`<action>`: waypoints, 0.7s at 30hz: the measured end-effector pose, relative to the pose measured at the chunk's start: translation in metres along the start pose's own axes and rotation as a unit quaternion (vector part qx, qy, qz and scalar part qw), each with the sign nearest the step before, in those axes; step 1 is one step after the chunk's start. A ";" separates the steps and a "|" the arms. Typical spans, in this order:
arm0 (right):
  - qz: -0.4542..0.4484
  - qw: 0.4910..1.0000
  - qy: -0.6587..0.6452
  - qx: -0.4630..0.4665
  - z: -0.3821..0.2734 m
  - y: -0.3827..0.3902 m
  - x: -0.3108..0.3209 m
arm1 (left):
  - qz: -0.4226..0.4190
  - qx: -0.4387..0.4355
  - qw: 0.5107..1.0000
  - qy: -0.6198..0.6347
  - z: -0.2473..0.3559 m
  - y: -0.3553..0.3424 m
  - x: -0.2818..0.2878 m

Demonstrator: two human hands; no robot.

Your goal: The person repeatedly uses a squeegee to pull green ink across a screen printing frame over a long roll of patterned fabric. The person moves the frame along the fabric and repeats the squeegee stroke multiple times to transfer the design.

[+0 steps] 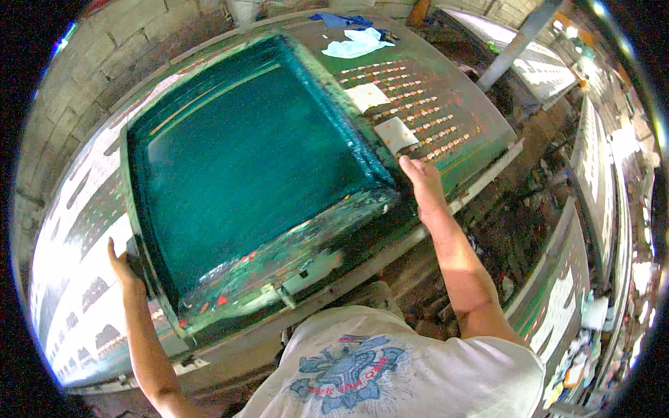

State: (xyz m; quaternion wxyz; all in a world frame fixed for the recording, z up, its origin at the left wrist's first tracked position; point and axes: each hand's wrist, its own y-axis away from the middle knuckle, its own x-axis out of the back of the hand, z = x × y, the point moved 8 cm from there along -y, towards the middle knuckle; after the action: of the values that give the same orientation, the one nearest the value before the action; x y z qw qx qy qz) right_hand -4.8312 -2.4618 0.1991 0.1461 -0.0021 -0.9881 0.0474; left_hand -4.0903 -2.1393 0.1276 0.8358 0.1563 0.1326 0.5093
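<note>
A large screen printing frame (237, 167) lies tilted across a long table, its mesh dark green with wet-looking ink. My left hand (127, 270) is at the frame's left side, thumb raised and fingers curled behind the edge. At the near right corner, my right hand (424, 182) closes around the frame's edge, its fingers mostly hidden. Thick green and blue ink coats the right and near rims. Just beyond my right hand, a white square piece (396, 134) lies on the table, with a second white piece (367, 96) farther off.
Left of the frame, white sheeting with dark printed shapes (90, 299) covers the table. Rows of small pale and orange marks (432, 118) run along its right part. Crumpled light-blue cloth (357, 43) lies at the far side. A grey post (519, 45) and other long tables (557, 292) stand to the right.
</note>
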 end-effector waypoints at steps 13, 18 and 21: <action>0.036 0.987 -0.048 -0.146 0.175 -0.204 0.263 | 0.025 0.016 0.997 0.076 -0.127 0.164 -0.332; 0.112 0.969 -0.030 -0.217 0.222 -0.229 0.315 | 0.045 -0.029 0.996 0.066 -0.141 0.202 -0.393; 0.081 0.966 -0.027 -0.243 0.230 -0.239 0.330 | 0.028 -0.029 0.995 0.090 -0.163 0.199 -0.403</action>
State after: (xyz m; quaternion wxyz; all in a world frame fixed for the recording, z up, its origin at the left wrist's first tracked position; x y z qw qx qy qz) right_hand -5.2116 -2.7153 0.0980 0.1106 -0.1167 -0.9701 -0.1820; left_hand -4.4931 -2.3926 0.0821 0.8103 0.0894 0.1880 0.5479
